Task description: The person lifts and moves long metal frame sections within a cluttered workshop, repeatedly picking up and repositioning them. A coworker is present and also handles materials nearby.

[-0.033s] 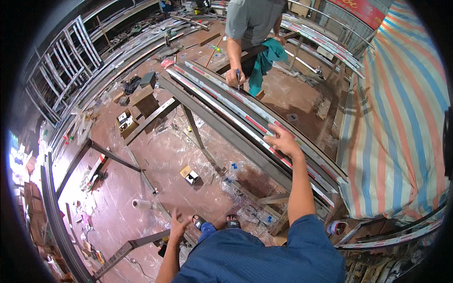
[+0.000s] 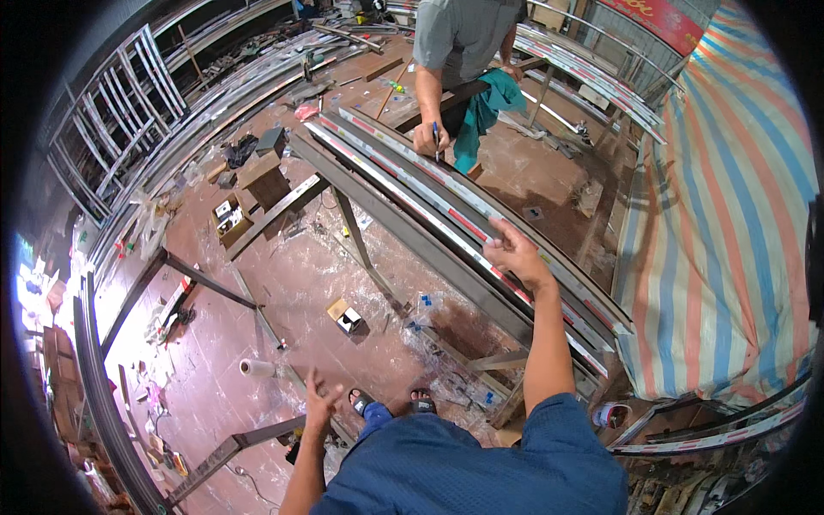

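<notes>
— Where is your right hand (image 2: pixel 515 255)?

— It rests on the long grey metal frame bars with red-and-white tape (image 2: pixel 446 202), fingers spread flat on top, gripping nothing.

— And your left hand (image 2: pixel 319 402)?

— It hangs low, well off those bars, over the reddish tiled floor (image 2: pixel 283 283), fingers wide apart and holding nothing.

— Anyone else at the bars?

— At their far end, a person in a grey shirt (image 2: pixel 463 30) presses a blue pen (image 2: pixel 436 137) to them.

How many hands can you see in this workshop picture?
3. The wearer's right hand rests on the long metal profiles. The wearer's left hand hangs empty above the floor. A co-worker's hand holds a pen at the far end. The co-worker's other hand is hidden.
</notes>
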`<state>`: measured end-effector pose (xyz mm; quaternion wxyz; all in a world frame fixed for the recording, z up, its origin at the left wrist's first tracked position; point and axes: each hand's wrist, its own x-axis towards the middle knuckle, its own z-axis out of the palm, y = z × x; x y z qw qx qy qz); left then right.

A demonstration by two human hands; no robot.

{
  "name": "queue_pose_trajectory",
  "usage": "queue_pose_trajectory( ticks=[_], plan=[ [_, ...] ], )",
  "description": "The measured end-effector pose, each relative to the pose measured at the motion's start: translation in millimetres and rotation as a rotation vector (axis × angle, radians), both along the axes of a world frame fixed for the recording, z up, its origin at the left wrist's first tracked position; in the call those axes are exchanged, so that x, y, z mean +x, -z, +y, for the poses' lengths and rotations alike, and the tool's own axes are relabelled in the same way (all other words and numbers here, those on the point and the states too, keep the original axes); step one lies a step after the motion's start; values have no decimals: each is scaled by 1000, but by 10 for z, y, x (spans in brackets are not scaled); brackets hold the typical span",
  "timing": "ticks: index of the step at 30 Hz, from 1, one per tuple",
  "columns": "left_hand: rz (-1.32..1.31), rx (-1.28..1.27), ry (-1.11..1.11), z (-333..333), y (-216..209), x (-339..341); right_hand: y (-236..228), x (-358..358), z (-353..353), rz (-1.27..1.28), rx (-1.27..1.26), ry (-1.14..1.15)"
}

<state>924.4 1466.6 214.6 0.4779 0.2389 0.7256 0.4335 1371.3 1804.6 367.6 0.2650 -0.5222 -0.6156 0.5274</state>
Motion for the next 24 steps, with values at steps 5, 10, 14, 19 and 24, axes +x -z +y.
queue_pose_trajectory(
  ticks=[5, 10, 14, 19, 24],
  plan=[
    [-164, 293, -25, 879, -1036, 151, -115, -61, -256, 751, -31, -208],
    [-117, 455, 282, 1505, -1693, 774, -107, -655, -441, 696, -153, -450],
    [-101, 511, 443, 1726, -1683, 1270, 90, -1289, -813, 716, -38, -626],
    [17, 468, 573, 1634, -1379, 1207, 124, -1346, -1028, 594, -149, -649],
    [-36, 457, 553, 1488, -1187, 1172, 189, -1388, -1079, 555, -264, -682]
  ],
)
